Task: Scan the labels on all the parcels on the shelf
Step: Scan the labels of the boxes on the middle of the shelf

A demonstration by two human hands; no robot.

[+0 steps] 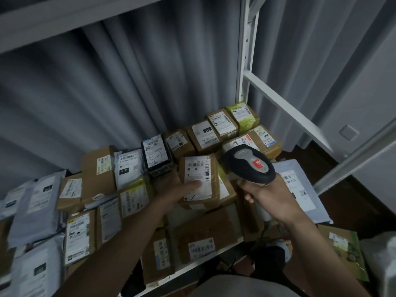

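Broadly, step in hand: one parcel is being presented to the scanner; many others appear to remain, though which have been read cannot be told.
Shelf [214, 257]: a pale metal shelf with its front edge running from lower left up to the right; parcels cover it from the left edge to the back right corner.
Parcels [98, 168]: brown boxes and grey mailing bags lie flat, most with white labels facing up, packed touching one another; a row of small boxes runs toward the back right corner.
Grey bag [300, 189]: lies at the right edge of the shelf, label up, just beside the right hand.
Held box [199, 179]: a small brown box near the middle of the shelf, tilted up off the pile so its label faces the person.
Scanner [249, 163]: a dark handheld scanner with a grey top, its head just right of the held box and aimed away over the boxes behind, not squarely at the label.
Left hand [182, 192]: fingers wrapped round the lower left of the held box, thumb lying across the label.
Right hand [267, 198]: closed firmly round the scanner's grip.
Label [198, 174]: white, with barcodes along its right side, partly covered by the thumb.
Next move, as judged: turn the scanner head onto the barcode, keep the thumb off it, then set the box down and take a neighbour.
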